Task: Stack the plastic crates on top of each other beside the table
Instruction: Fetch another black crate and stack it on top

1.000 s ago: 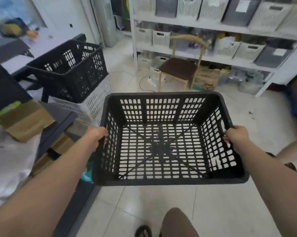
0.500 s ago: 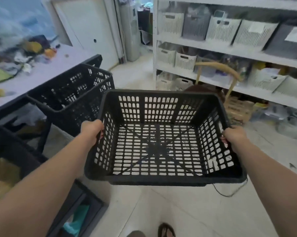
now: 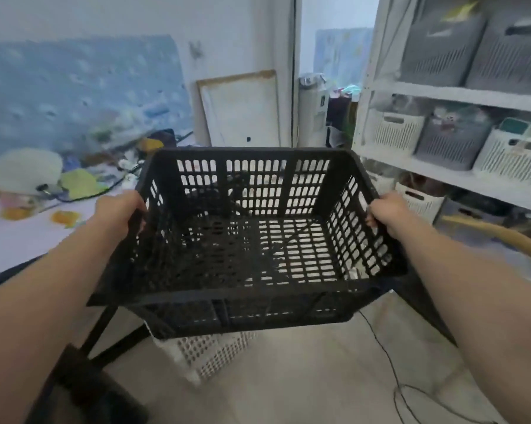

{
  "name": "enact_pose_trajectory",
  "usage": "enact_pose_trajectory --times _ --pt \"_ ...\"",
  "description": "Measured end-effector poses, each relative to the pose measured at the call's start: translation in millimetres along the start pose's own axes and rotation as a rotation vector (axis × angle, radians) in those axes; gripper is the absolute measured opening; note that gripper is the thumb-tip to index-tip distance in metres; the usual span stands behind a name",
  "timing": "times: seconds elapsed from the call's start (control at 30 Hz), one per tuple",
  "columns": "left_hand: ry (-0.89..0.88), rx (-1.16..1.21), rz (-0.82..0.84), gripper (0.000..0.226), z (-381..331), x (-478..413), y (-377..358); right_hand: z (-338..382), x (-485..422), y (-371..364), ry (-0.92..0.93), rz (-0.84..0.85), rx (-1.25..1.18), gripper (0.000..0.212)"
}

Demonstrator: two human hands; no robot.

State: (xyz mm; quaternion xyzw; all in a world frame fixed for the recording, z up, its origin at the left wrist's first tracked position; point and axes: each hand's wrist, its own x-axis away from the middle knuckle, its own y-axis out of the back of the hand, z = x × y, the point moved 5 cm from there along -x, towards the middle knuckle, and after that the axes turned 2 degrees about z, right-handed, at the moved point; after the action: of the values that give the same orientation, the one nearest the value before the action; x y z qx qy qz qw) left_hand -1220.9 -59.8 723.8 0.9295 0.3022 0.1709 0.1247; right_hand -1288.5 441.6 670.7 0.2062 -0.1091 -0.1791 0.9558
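I hold a black slotted plastic crate (image 3: 252,293) level in front of me. My left hand (image 3: 122,209) grips its left rim and my right hand (image 3: 386,211) grips its right rim. Directly beneath it sits a second black crate (image 3: 246,318), seen just under the held one's near wall and through its floor; I cannot tell whether the two touch. That lower crate rests on a white slotted crate (image 3: 209,351) on the floor beside the table (image 3: 22,240).
The table at left carries cluttered small items. White shelving (image 3: 460,99) with grey and white baskets fills the right. A curved wooden chair back (image 3: 503,240) is at right. A black cable (image 3: 396,387) trails on the tiled floor. A dark object lies at bottom left.
I have carried the crate forward and to the left, from beside the stack to directly above the black crate on it. Both hands kept their grip.
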Motion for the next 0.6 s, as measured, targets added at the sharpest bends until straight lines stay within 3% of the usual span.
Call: enact_pose_trajectory --times 0.2,0.33,0.4,0.47,0.6 --pt "0.016 0.052 -0.106 0.024 -43.7 -69.7 30.6 118.2 -93.3 -103.1 0.140 0.164 -0.035 0.019" --pt "0.034 0.108 -0.279 0.015 -44.1 -123.1 61.4 162.5 -153.7 -189.0 0.186 0.305 -0.029 0.011" --pt "0.108 0.089 -0.310 0.022 -33.9 -142.4 75.8 176.1 -174.8 -229.4 0.209 0.368 -0.004 0.010" --pt "0.168 0.105 -0.362 0.009 -25.7 -159.7 83.6 195.1 -194.6 -273.8 0.239 0.432 0.025 0.013" --pt "0.257 0.124 -0.486 0.014 -19.2 -183.2 92.1 230.9 -222.6 -339.6 0.274 0.526 0.072 0.018"
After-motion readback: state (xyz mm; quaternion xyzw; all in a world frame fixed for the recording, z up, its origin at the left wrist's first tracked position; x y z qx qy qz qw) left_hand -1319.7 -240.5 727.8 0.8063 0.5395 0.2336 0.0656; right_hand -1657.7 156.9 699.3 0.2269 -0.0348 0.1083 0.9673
